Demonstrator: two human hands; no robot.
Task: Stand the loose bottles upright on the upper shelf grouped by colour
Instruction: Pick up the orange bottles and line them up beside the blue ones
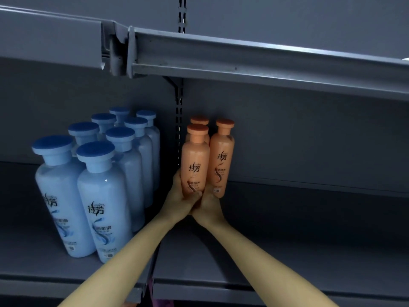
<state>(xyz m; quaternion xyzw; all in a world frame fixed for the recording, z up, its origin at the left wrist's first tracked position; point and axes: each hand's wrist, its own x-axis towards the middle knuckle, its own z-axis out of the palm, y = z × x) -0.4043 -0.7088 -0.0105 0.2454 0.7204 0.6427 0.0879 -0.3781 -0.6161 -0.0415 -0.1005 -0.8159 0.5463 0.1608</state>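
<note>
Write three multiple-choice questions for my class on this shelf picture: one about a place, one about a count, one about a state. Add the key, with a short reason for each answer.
1. Where do the orange bottles stand relative to the blue bottles?
A. To their left
B. To their right
C. On top of them

2. How many orange bottles are visible?
A. One
B. Six
C. Three

3. What are the left hand and right hand doing?
A. Both grip the front orange bottle low down
B. Both hang empty
C. Each holds a blue bottle

Key:
1 B, as the orange group stands right of the blue group.
2 C, as three orange caps show.
3 A, as the fingers of both hands curl round that bottle's lower part.
</note>
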